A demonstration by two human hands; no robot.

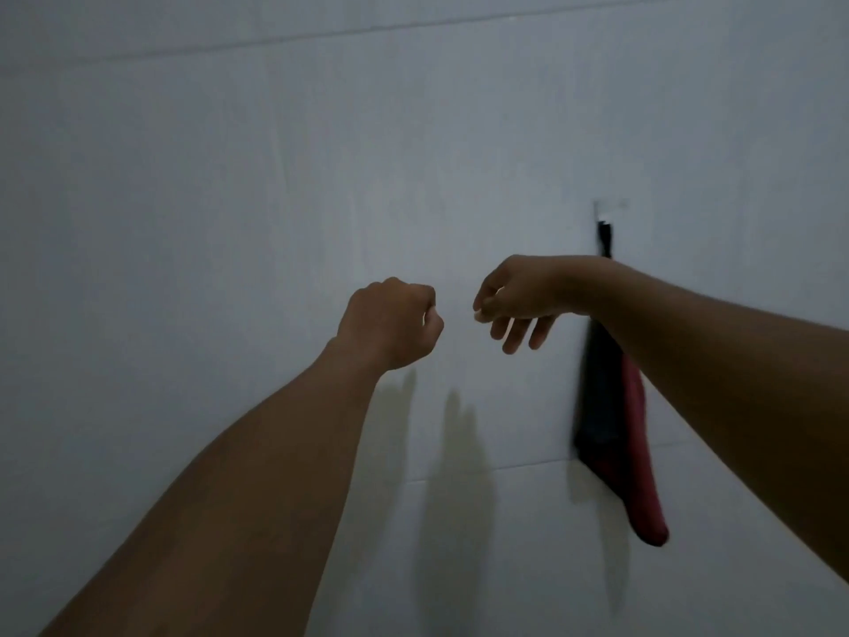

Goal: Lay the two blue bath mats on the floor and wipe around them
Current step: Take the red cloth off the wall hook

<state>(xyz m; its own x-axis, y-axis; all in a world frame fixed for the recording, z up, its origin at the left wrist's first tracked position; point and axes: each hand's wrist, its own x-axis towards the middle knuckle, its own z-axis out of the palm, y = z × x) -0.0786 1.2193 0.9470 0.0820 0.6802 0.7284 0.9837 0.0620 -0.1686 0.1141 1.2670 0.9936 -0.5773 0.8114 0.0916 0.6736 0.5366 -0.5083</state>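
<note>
Both my arms are raised in front of a pale tiled wall. My left hand [390, 321] is curled into a fist with nothing visible in it. My right hand [519, 298] hangs beside it, wrist bent, fingers loosely apart and pointing down, holding nothing. The two hands are a small gap apart. No blue bath mat and no floor are in view.
A dark and red cloth [615, 429] hangs from a small hook [605, 223] on the wall [229, 177], partly behind my right forearm. Shadows of my hands fall on the wall below them. The light is dim.
</note>
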